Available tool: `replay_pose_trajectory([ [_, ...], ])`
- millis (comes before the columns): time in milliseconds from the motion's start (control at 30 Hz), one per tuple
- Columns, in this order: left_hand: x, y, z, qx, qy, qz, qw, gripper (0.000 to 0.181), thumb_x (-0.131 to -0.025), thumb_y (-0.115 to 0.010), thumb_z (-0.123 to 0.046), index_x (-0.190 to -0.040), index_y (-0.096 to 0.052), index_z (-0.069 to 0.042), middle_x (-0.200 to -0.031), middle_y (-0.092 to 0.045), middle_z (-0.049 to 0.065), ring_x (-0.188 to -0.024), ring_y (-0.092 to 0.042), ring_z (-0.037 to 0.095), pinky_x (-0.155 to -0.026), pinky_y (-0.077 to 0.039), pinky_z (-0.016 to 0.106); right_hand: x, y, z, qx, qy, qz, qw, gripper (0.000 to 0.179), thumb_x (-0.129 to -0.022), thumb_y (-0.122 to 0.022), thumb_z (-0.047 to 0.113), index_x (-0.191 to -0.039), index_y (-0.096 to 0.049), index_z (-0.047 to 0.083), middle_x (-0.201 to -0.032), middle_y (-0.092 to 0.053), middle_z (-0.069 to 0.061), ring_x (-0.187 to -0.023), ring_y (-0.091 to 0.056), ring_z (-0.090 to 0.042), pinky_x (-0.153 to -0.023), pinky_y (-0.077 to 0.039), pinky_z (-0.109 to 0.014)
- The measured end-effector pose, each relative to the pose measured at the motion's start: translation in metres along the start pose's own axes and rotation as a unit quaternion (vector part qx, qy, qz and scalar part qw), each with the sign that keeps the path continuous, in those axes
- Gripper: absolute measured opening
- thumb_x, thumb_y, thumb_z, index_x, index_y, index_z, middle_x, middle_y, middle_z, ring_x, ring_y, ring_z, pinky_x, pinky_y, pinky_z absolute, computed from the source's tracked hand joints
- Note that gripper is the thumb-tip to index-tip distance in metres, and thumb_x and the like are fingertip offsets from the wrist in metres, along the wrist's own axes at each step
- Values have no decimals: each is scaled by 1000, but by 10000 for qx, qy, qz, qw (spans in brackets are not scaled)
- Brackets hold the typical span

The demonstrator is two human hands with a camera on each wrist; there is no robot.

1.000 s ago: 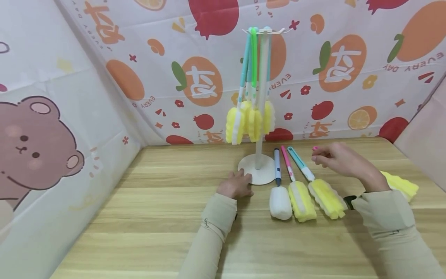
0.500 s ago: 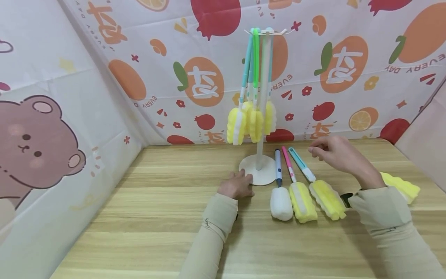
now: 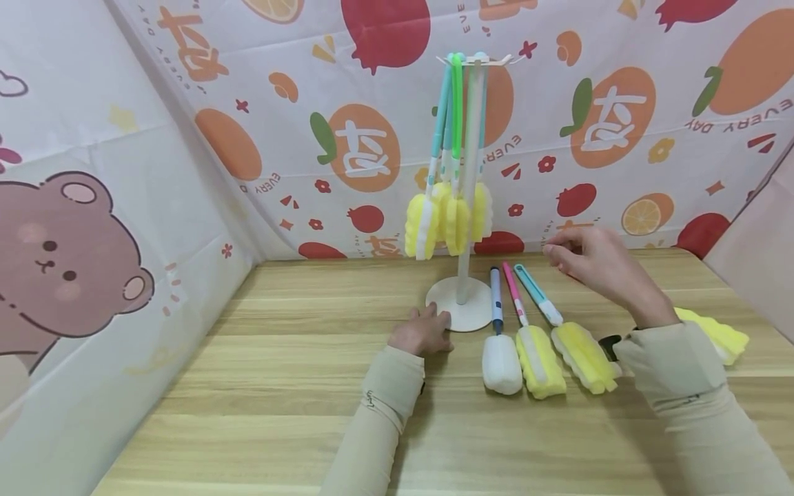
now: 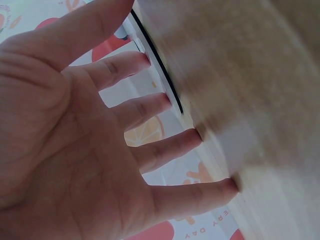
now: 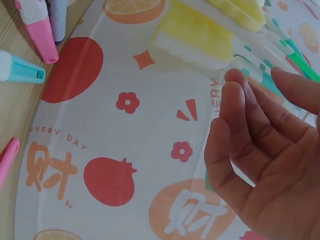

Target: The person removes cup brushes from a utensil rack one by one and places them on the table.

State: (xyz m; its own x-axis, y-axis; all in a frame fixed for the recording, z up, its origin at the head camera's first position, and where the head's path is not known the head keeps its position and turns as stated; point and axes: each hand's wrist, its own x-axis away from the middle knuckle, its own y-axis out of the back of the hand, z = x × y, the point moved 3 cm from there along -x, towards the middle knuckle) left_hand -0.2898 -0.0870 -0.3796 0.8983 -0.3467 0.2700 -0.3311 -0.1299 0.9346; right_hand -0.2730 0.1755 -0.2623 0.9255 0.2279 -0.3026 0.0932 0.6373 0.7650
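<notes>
My left hand [image 3: 422, 332] lies spread at the left edge of the white round base [image 3: 479, 313] of a rack. In the left wrist view its fingertips [image 4: 160, 101] touch the base's rim and the tabletop. Sponge bottle brushes with yellow heads [image 3: 457, 227] and blue or green handles hang from the rack's top hooks. My right hand [image 3: 598, 269] hovers above the table at the right, fingers loosely bent and nothing between them. Beside it lie a white-headed brush [image 3: 501, 365], a pink-handled brush [image 3: 540, 362] and a teal-handled brush [image 3: 583, 355].
Another yellow sponge head [image 3: 716, 334] shows beyond the right forearm, its handle hidden behind the arm. A pink handle end [image 5: 7, 162] appears in the right wrist view. Printed cloth [image 3: 267, 138] walls in the wooden table [image 3: 279, 386] at the back and sides.
My right hand has risen and drifted slightly left, away from the pink handle end. The left hand stays at the base, and the hanging brushes look unchanged.
</notes>
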Motion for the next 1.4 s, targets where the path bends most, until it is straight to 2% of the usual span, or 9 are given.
replay_pose_trajectory([
  [133,0,0,1,-18,8,15,10000,24,-95,-73,-31,-99,-56,-15,-147,-43,15,-111,-42,33,-79,-50,50,-4,-2,5,45,-1,-37,10000,25,-101,-64,16,-113,-70,-5,-89,-70,-13,-75,-66,-26,-60,-50,-25],
  [300,1,1,2,21,16,26,10000,24,-95,-73,-31,-103,-58,-14,-148,-43,15,-111,-42,34,-80,-50,50,-11,-10,11,133,119,26,9998,24,-101,-65,14,-111,-71,-7,-83,-69,-9,-73,-65,-27,-58,-49,-27],
  [433,2,1,2,58,-3,10,10000,24,-94,-73,-31,-102,-57,-15,-147,-44,15,-111,-42,33,-79,-50,50,-12,-12,14,101,197,-95,9997,20,-100,-65,12,-107,-72,-6,-79,-67,-8,-71,-63,-26,-57,-49,-27],
  [767,1,1,2,91,34,75,9999,25,-95,-73,-30,-108,-59,-14,-153,-39,16,-115,-41,35,-82,-50,52,-19,-6,28,-135,245,-498,9984,19,-99,-65,10,-108,-72,-5,-85,-70,-14,-73,-63,-28,-60,-49,-22],
  [967,1,0,2,66,29,61,10000,24,-95,-73,-31,-105,-58,-15,-156,-37,16,-119,-42,36,-82,-50,53,-22,-5,35,-212,218,-537,9981,19,-99,-65,10,-110,-72,-4,-89,-71,-16,-74,-66,-27,-65,-49,-17],
  [1400,1,0,0,39,26,26,10000,25,-95,-73,-32,-107,-58,-15,-153,-39,14,-117,-42,35,-82,-49,52,-28,-3,47,-416,366,-762,9956,21,-100,-64,11,-109,-72,-6,-86,-71,-17,-69,-66,-25,-61,-50,-17],
])
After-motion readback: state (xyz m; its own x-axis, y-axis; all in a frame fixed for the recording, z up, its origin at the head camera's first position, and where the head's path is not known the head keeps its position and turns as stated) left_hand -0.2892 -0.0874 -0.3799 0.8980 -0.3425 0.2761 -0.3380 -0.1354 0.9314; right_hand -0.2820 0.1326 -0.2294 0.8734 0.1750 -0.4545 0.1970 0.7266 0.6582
